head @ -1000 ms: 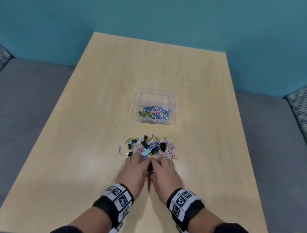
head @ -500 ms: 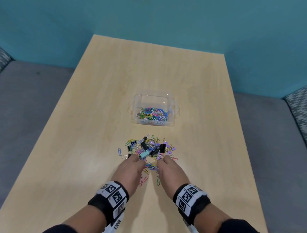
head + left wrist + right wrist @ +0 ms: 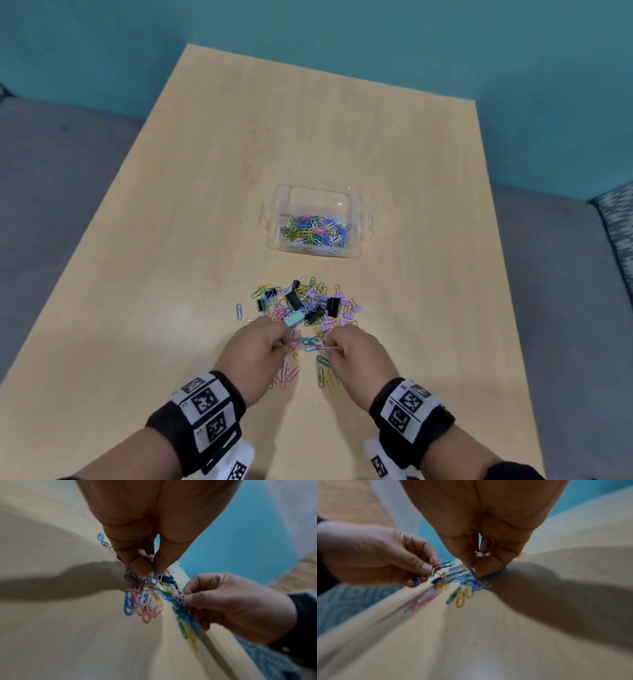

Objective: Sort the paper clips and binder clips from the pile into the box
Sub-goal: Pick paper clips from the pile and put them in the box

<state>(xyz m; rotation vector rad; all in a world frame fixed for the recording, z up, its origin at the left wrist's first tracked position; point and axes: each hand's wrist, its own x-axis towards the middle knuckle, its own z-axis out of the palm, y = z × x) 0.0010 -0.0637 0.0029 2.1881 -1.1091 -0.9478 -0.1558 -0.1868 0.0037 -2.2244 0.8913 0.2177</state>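
A pile (image 3: 303,306) of coloured paper clips and black, teal and lilac binder clips lies on the wooden table (image 3: 171,274). Behind it stands a clear plastic box (image 3: 317,221) with many paper clips inside. My left hand (image 3: 270,339) pinches paper clips (image 3: 153,573) at the pile's near edge. My right hand (image 3: 342,346), close beside it, pinches a few paper clips (image 3: 479,581) too. Loose paper clips (image 3: 291,373) lie on the table between and under both hands.
Grey sofa cushions (image 3: 51,205) flank the table on both sides, and a teal wall (image 3: 376,34) stands behind it. Bare tabletop stretches left, right and beyond the box.
Both hands have drawn back toward me and apart from the pile's edge, dragging several paper clips out of the pile. Each hand has closed into a pinch on clips.
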